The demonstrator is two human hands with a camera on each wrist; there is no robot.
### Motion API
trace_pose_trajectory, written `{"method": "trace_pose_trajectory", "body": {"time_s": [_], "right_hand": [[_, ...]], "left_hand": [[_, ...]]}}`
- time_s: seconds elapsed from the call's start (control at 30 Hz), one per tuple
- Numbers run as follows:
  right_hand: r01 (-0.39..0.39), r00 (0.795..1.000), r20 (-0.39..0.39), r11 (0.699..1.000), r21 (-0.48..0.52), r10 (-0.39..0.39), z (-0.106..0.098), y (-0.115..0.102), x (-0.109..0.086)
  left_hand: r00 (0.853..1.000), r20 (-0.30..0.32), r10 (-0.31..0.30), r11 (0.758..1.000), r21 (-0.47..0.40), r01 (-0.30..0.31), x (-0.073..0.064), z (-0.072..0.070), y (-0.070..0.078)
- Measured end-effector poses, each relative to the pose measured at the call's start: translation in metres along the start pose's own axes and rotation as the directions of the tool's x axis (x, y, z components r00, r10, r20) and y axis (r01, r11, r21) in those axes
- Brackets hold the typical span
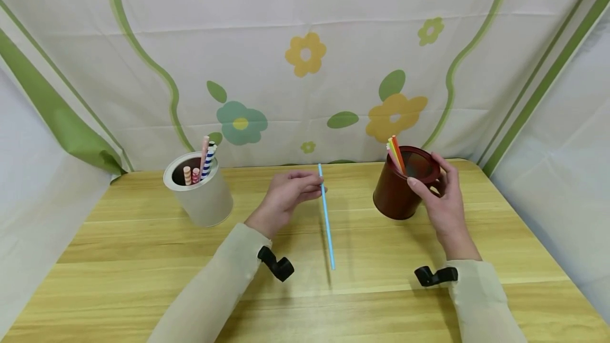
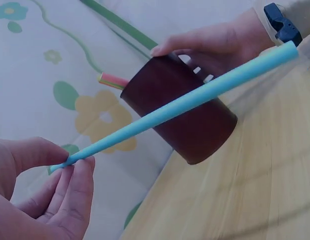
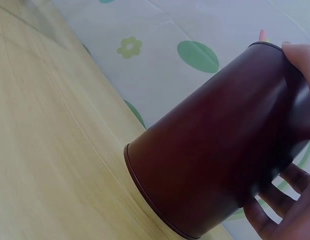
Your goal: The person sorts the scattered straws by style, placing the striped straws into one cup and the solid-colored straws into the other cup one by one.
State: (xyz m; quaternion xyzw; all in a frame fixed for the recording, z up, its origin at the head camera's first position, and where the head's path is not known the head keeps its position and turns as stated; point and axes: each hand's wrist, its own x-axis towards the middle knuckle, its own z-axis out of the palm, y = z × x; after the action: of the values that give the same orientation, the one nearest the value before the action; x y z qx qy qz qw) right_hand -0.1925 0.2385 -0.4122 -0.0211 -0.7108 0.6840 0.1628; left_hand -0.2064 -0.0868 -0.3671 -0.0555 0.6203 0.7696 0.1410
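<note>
A plain light-blue straw (image 1: 326, 221) is pinched near its far end between the thumb and fingers of my left hand (image 1: 290, 192). It slants over the middle of the table, its near end pointing toward me. On the right, my right hand (image 1: 443, 195) grips a dark red mug (image 1: 397, 192) at its rim and handle side, thumb on the near rim. Several colored straws (image 1: 395, 155), orange, yellow and pink, lean inside that mug. From the left wrist view the blue straw (image 2: 185, 105) crosses in front of the dark red mug (image 2: 195, 130).
A white can-shaped mug (image 1: 205, 200) stands at the left, holding several striped and patterned paper straws (image 1: 207, 160). Behind the wooden table (image 1: 143, 269) hangs a flowered white curtain (image 1: 267, 68), which closes off the back and sides.
</note>
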Motion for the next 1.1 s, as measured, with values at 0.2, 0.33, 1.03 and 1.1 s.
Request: {"method": "trace_pose_trajectory", "body": {"time_s": [0.2, 0.33, 1.03, 1.1], "right_hand": [[0.004, 1.0, 0.008, 1.0, -0.009, -0.004, 0.0, 0.001, 0.001], [0.002, 1.0, 0.01, 1.0, -0.011, -0.002, 0.0, 0.001, 0.001], [-0.01, 1.0, 0.012, 1.0, -0.01, 0.01, -0.001, 0.003, 0.0], [-0.009, 1.0, 0.009, 1.0, -0.009, 0.009, -0.001, 0.002, 0.0]], "left_hand": [[0.998, 0.029, 0.063, 0.998, -0.015, -0.062, -0.005, 0.007, 0.01], [0.992, 0.042, 0.119, 0.992, -0.053, -0.117, -0.009, 0.013, 0.018], [0.862, -0.081, 0.5, 0.843, -0.183, -0.506, -0.023, 0.053, 0.055], [0.849, -0.091, 0.521, 0.827, -0.193, -0.528, -0.024, 0.057, 0.057]]}}
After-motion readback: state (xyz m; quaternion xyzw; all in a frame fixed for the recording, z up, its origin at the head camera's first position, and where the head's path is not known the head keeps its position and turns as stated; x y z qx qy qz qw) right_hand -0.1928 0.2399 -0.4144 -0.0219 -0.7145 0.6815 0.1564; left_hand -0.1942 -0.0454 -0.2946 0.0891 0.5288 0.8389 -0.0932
